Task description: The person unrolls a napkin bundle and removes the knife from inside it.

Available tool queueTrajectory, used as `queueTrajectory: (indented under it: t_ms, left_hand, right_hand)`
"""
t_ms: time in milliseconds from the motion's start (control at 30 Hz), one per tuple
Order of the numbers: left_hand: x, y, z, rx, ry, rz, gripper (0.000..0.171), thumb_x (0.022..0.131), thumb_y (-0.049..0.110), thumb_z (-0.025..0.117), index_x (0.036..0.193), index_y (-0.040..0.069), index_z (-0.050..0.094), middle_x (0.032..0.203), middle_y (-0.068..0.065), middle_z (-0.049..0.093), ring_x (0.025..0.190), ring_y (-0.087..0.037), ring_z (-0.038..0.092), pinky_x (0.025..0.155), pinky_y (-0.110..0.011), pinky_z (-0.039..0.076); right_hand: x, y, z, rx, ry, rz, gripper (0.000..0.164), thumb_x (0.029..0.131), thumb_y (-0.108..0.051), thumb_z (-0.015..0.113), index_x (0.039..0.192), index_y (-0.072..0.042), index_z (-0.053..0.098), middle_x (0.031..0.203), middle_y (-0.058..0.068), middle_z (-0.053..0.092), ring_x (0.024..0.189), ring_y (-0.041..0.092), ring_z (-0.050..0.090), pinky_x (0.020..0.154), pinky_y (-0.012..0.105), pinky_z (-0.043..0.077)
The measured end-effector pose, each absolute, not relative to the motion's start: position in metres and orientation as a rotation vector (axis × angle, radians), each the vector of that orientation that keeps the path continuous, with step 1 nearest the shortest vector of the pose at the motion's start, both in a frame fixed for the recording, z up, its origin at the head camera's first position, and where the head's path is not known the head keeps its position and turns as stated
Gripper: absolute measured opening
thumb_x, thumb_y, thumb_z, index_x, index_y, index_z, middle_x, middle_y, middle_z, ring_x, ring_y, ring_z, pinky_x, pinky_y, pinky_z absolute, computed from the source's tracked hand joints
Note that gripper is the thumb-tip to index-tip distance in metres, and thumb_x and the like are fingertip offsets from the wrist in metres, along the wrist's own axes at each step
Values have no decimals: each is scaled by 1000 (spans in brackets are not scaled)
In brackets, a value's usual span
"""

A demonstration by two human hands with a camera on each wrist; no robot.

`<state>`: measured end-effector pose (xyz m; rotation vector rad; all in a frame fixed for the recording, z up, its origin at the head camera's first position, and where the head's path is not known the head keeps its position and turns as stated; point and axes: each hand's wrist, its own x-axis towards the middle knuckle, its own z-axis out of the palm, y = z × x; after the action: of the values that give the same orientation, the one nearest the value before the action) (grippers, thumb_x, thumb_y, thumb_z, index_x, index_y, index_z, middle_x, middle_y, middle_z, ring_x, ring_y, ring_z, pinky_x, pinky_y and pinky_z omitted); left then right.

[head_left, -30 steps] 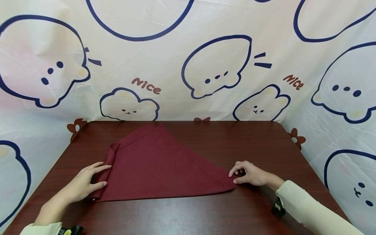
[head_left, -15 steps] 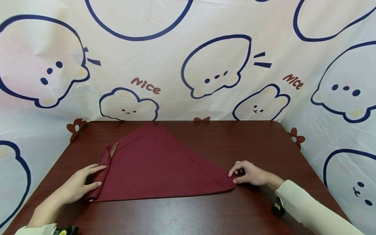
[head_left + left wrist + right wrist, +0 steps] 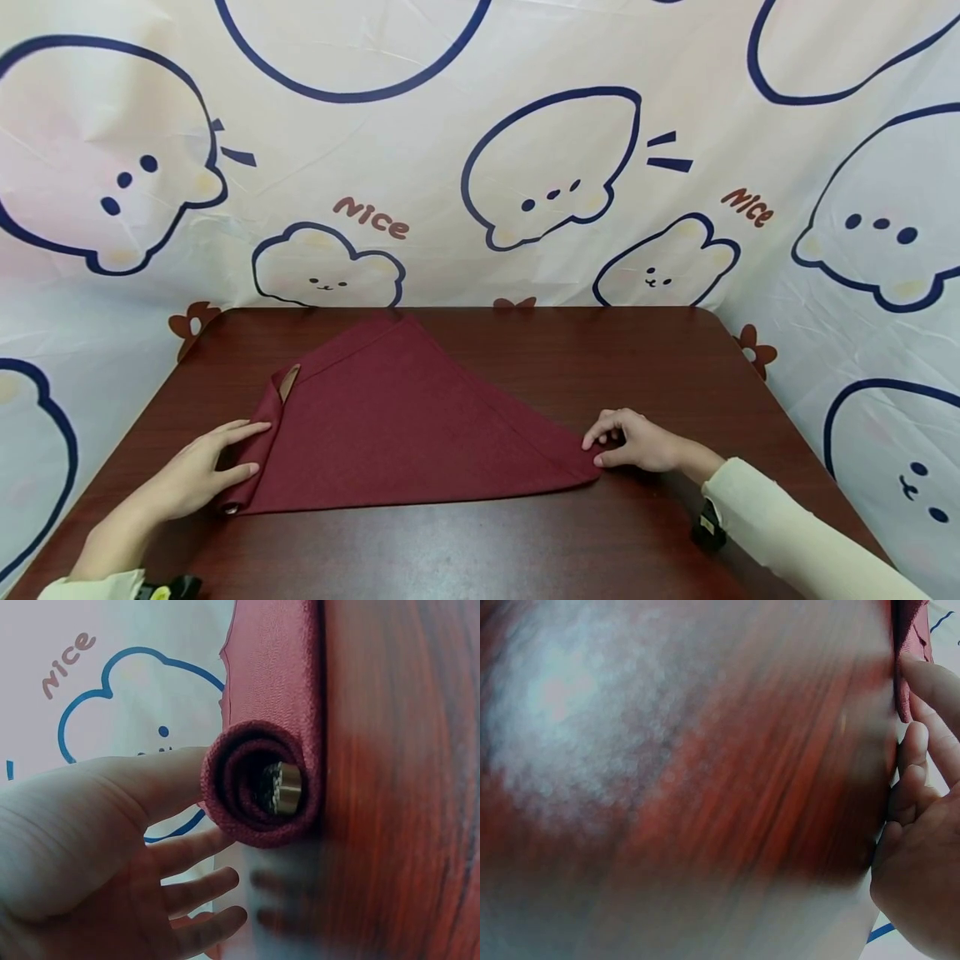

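A dark red cloth [image 3: 405, 425], folded to a point at the back, lies on the table with its left edge rolled up. My left hand [image 3: 191, 471] rests over this roll [image 3: 259, 836], fingers fairly straight and thumb touching it. Inside the roll's near end shows a gold-coloured metallic end [image 3: 289, 789]. A slim tan piece [image 3: 288, 382] peeks out at the roll's far end; I cannot tell whether both belong to one thing. At the cloth's right corner, my right hand [image 3: 637, 442] pinches the edge between thumb and forefinger, the other fingers curled.
The dark wooden table [image 3: 420, 554] has rounded back corners. Behind it and at both sides hangs a white sheet [image 3: 435, 167] printed with blue-outlined cartoon figures. Each wrist wears a black device, the right one [image 3: 708, 527] just above the tabletop.
My left hand has shifted slightly left with the roll, and the tan piece has come into sight at its far end. The right hand has stayed at the corner.
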<state>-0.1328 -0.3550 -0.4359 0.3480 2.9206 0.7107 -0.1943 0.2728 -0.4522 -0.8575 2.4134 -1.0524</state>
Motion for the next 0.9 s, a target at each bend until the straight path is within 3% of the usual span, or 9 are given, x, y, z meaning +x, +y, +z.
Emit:
queueTrajectory:
  t_ms: [900]
  left_hand:
    - [-132, -344, -427, 358, 2972, 766, 54, 91, 19, 75, 137, -3, 57, 143, -39, 43, 130, -58, 44, 96, -72, 40]
  right_hand:
    - [-193, 271, -448, -857, 2403, -1043, 16, 89, -20, 77, 104, -14, 76, 89, 2, 58, 84, 7, 49, 76, 23, 40]
